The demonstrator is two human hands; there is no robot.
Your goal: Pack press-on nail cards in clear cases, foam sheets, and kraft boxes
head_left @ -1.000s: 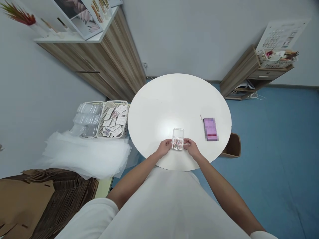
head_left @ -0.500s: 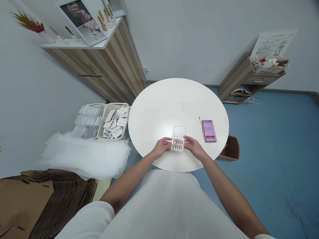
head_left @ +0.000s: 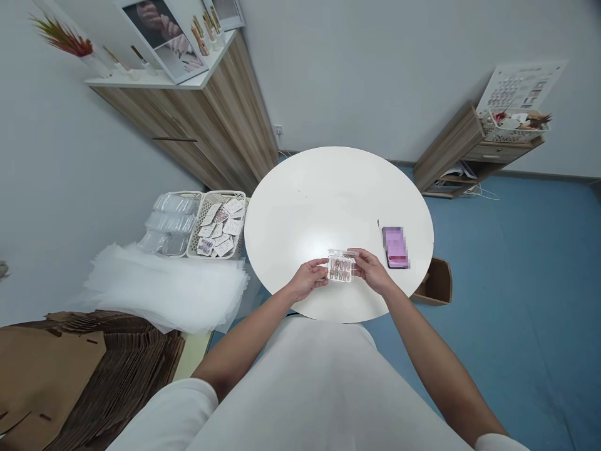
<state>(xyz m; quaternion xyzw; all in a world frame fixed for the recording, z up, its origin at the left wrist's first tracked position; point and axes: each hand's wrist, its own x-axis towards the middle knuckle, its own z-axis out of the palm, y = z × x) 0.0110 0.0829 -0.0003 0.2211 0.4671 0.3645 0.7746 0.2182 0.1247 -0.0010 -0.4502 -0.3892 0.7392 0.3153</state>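
A small clear plastic box (head_left: 340,279) is held between my two hands over the near part of the round white table (head_left: 323,188). Inside it lie press-on nails (head_left: 340,269) in two rows, shiny and multicoloured. The box's hinged clear lid (head_left: 342,252) stands partly raised at the far side. My left hand (head_left: 307,279) grips the left edge of the box, thumb and fingers closed on it. At the right edge, my right hand (head_left: 370,270) pinches the box, its fingertips touching the lid's right corner.
A phone (head_left: 395,247) lies on the table at right. Left of the table stand a basket of cards (head_left: 218,228), a basket of clear plastic boxes (head_left: 171,219), white foam sheets (head_left: 173,285) and stacked cardboard (head_left: 136,369). An open carton (head_left: 436,282) sits on the floor at right.
The lid has swung from wide open to partly lowered, and my right hand's fingers have moved up to its corner. The left hand still holds the box.
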